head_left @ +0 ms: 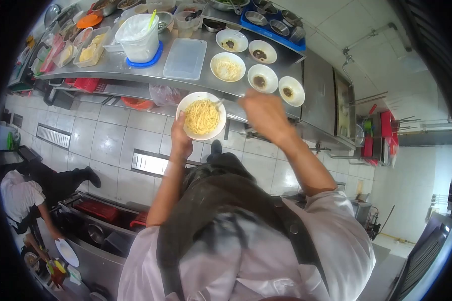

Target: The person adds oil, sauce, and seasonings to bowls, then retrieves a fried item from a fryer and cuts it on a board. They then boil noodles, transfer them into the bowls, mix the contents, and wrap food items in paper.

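My left hand (182, 136) grips a white bowl (222, 125) by its left rim, thumb over the edge, held in front of the steel counter. Pale yellow noodles (202, 117) lie inside it. Closed at the bowl's right side, my right hand (266, 116) holds a slim metal utensil (219, 103) whose end reaches over the noodles; its kind cannot be made out. Just beyond, on the counter, stands another bowl of noodles (227, 67). Bowls with dark sauce (259, 81) are grouped around that one, the rightmost bowl (291, 92) being close to my right hand.
A lidded plastic container (185, 59) and a white tub (138, 42) on a blue lid stand on the counter (153, 75). Several food boxes (91, 52) are further left. A blue tray (271, 31) holds metal cups. Behind at left, another person (22, 193) handles a white plate (67, 252).
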`<state>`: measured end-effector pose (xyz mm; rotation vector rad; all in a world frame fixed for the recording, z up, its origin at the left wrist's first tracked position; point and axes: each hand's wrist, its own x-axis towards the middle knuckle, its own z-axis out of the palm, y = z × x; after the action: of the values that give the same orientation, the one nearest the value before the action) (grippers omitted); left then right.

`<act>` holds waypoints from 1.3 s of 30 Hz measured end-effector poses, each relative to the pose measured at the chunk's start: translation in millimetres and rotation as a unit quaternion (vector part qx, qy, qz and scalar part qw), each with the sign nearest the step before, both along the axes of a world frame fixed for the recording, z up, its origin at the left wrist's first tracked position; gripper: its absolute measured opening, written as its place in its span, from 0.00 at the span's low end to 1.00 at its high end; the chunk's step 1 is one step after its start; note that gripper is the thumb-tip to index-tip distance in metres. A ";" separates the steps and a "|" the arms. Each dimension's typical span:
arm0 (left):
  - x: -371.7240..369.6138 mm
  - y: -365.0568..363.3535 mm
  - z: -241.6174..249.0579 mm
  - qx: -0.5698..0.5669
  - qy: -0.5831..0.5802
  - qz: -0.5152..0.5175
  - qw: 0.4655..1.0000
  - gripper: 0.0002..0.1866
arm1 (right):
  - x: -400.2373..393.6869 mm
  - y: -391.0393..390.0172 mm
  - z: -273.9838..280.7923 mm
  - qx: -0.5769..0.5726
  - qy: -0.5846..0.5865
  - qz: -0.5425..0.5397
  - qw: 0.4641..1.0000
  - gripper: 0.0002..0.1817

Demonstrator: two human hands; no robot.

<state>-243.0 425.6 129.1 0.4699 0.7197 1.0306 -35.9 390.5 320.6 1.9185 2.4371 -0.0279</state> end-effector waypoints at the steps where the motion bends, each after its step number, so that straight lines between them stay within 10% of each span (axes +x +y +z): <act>1: -0.1 -2.9 3.6 -0.002 0.001 0.003 1.000 0.27 | 0.8 2.0 8.3 0.015 0.021 -0.042 0.999 0.08; 8: 8.7 -9.1 31.6 -0.023 -0.074 -0.012 0.997 0.29 | -1.7 18.8 -92.4 -0.090 0.215 -0.031 0.972 0.09; 10: 9.2 -10.5 30.1 -0.025 -0.089 -0.018 0.996 0.30 | 6.8 18.4 -98.9 -0.094 0.413 -0.078 0.902 0.09; 16: 0.8 -7.9 15.5 -0.075 -0.085 -0.001 0.994 0.30 | 26.4 19.9 -61.8 -0.148 0.526 -0.130 0.827 0.08; 30: -12.6 -8.9 -22.0 -0.098 -0.098 -0.001 0.990 0.31 | 8.0 16.7 95.9 0.023 0.562 -0.011 0.827 0.07; 39: -46.8 -13.7 4.2 -0.066 -0.099 0.071 0.990 0.30 | -59.0 15.7 -9.8 0.008 0.384 -0.014 0.923 0.05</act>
<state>-289.8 411.9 133.3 0.1997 0.6457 1.1377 -94.9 406.3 310.8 2.2520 2.8184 -0.9338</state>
